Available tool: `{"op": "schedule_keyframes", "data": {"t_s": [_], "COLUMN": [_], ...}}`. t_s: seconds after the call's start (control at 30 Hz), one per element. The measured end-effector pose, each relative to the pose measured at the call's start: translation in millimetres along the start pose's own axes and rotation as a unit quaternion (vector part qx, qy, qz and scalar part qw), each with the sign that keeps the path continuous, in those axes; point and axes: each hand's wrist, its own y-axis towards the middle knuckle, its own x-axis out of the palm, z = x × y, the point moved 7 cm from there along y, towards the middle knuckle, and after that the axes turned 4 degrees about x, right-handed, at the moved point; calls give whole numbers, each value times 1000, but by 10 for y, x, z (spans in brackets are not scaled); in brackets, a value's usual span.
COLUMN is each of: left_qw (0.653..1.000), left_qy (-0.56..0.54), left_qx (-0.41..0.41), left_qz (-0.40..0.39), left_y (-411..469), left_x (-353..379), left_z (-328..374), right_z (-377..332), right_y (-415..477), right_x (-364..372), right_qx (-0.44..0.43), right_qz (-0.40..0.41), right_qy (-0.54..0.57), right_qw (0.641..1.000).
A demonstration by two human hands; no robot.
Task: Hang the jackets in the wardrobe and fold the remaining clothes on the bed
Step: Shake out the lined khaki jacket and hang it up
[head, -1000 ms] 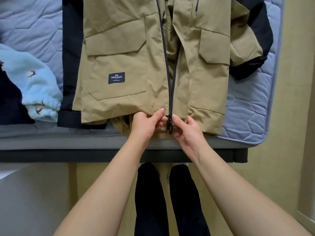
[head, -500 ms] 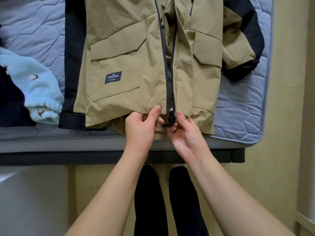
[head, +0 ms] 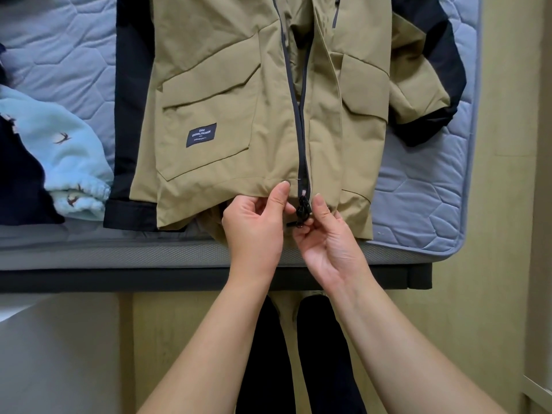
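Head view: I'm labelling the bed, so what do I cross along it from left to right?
fleece → jacket label → zipper → black cuff → mattress edge

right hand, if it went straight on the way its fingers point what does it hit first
Probably the khaki jacket: the right hand, pinching the zipper slider, points up the bed into the front panel at the hem.

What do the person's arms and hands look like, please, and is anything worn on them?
Both forearms are bare up to the frame's edge: no sleeves show. The left hand and right hand wear no gloves, and no ring, watch or bracelet is visible. The nails that show are short, with no coloured polish.
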Motion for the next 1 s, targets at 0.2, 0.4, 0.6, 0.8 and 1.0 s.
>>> {"op": "schedule_keyframes", "data": {"t_s": [0.2,0.4,0.6,0.8,1.0], "left_qw": [1000,993,995,942,941], "left_qy": [10,91,67,98,113], "left_qx": [7,29,-65,-296,-253], "left_qz": [-18,-64,-23,-121,-196], "left_y": [-6,70,207,174,-97], "left_x": [55,52,-20,106,170], "left_z": [9,17,-209,-638,-547], "right_z": [-41,-69,-58,-127,-276], "right_y": [0,11,29,34,4], "right_x": [-8,-29,-151,-299,-302], "right_qx": [-18,-28,-5,-15,-108], "right_qz": [12,22,66,83,88], "right_qy": [14,24,-38,-102,-225], "right_qw": [1000,999,997,991,964]}}
